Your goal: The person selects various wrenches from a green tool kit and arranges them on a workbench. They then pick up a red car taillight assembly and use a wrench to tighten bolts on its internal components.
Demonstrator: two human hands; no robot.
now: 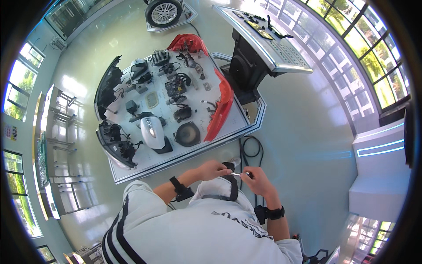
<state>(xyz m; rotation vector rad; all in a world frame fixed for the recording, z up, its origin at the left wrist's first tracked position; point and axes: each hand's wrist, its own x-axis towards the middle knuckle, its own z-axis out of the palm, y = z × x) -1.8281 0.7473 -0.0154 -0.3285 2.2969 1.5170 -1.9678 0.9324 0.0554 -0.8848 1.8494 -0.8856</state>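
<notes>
In front of my body, beyond the table's near edge, I hold a slim tool (236, 174) with a silver shaft and a dark end. My right hand (257, 181) is closed around its dark end. The fingers of my left hand (213, 170) are pinched together at the shaft's other end. The tool's exact kind is too small to make out. Close ahead of my hands is the display table (176, 165), tilted in view. Nearest on it are a white side mirror (152, 133), a round speaker (187, 133) and a red tail light (221, 108).
Headlights (115, 143) line the table's left side, with wired car parts between. A slanted panel (274, 48) on a dark stand is at the far right. Black cable (251, 147) loops on the floor beside the table. A wheel (163, 13) stands at the back.
</notes>
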